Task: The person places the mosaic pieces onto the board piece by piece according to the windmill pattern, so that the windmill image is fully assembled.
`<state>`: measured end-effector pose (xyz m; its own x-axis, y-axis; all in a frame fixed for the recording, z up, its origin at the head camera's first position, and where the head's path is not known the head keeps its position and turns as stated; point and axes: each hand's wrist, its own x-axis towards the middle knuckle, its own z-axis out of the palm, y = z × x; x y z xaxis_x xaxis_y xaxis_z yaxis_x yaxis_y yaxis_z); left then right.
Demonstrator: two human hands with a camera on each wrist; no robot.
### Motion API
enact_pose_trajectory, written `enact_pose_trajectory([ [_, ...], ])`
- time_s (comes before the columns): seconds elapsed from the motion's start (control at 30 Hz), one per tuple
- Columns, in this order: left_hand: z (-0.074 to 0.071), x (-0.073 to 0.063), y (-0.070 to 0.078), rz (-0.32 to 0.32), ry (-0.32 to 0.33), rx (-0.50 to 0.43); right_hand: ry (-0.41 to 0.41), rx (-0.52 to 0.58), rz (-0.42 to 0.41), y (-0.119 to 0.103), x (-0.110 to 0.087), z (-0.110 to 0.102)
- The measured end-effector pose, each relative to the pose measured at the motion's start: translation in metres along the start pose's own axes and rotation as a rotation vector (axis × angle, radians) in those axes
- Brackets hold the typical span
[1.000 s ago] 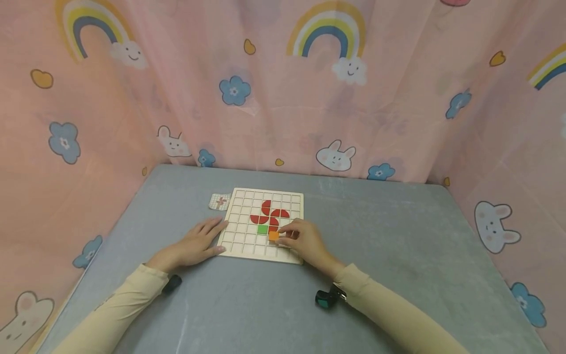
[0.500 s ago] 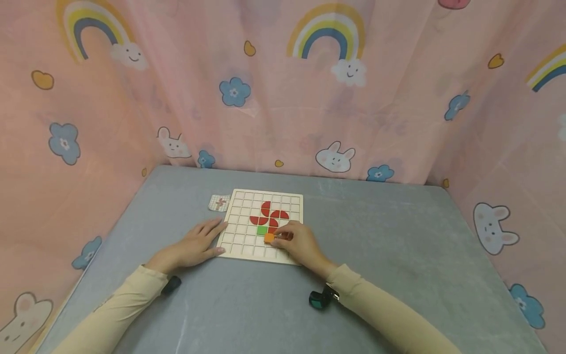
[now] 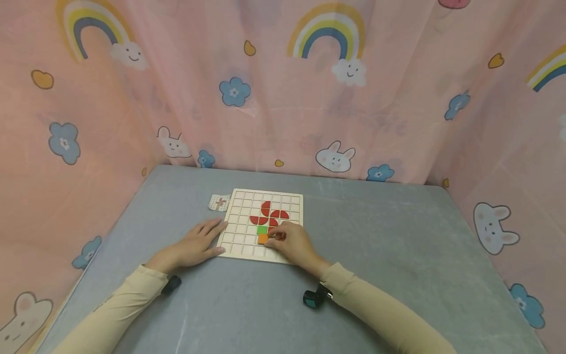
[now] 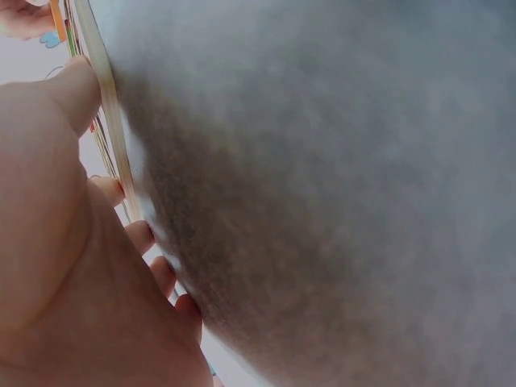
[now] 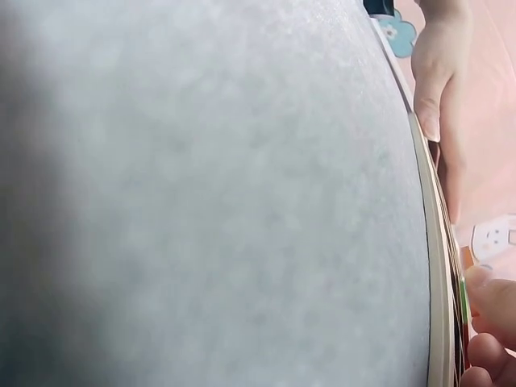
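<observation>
In the head view, my right hand (image 3: 295, 244) pinches an orange square tile (image 3: 263, 239) over the wooden grid board (image 3: 236, 236), just below a green square tile (image 3: 262, 229). Above the green tile, several red curved pieces (image 3: 266, 208) form a pinwheel, partly hidden by my right fingers. My left hand (image 3: 192, 248) lies with extended fingers along the board's left edge, thumb at the near left corner. In the right wrist view, the orange tile (image 5: 467, 256) stands tilted at my fingertips, close over the board.
A small card (image 3: 219, 202) printed with a pinwheel pattern lies at the board's upper left. The grey table (image 3: 376, 246) is bounded by a pink patterned curtain (image 3: 274, 123) at the back and sides.
My right hand has moved left across the board with the orange tile, from below the red pieces to below the green tile. The left hand stays in place.
</observation>
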<state>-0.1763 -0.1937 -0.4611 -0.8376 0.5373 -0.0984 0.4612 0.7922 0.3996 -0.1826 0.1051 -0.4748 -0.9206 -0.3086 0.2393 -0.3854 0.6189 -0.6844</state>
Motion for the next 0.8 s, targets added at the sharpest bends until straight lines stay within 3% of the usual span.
enact_pose_trajectory([
  [0.17,-0.001,0.0004,0.0006,-0.025,-0.023,0.012,-0.012,-0.003,0.012,-0.0018,0.0011,0.0027],
  [0.8,0.0013,0.0025,-0.0034,-0.022,-0.018,0.033,-0.034,-0.021,-0.005,-0.0007,0.0029,0.0055],
])
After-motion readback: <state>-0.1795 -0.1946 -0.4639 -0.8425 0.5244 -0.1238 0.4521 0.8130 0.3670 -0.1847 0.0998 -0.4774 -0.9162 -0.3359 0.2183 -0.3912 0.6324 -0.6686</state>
